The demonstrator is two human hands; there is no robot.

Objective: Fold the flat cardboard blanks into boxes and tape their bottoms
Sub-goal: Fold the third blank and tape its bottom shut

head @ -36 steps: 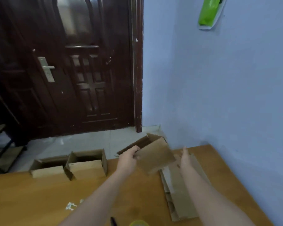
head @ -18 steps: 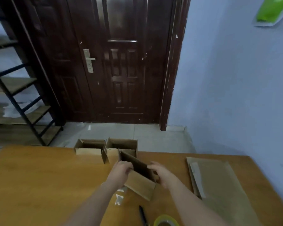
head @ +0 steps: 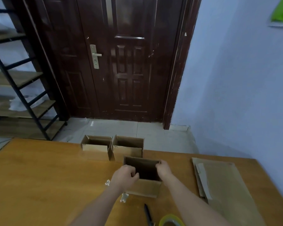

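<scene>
On the wooden table (head: pixel 39 176), two brown folded boxes (head: pixel 96 145) stand open-topped at the far edge, nothing visible inside. Nearer, an open box (head: pixel 144 186) stands upright, its interior dark. Left hand (head: pixel 125 176) curls over its left rim; right hand (head: pixel 164 168) grips the right rim. Flat blanks (head: pixel 222 185) lie rightward.

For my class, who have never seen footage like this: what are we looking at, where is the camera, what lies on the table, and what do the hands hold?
No machine here: a person works with bare hands. The one camera sits on the person's head, looking forward and down. The left hand and right hand grip opposite walls of an open box standing on the table. Behind it stand two more open boxes. To the right lie flat blanks. Near the front edge lie a pen and a tape roll.
</scene>
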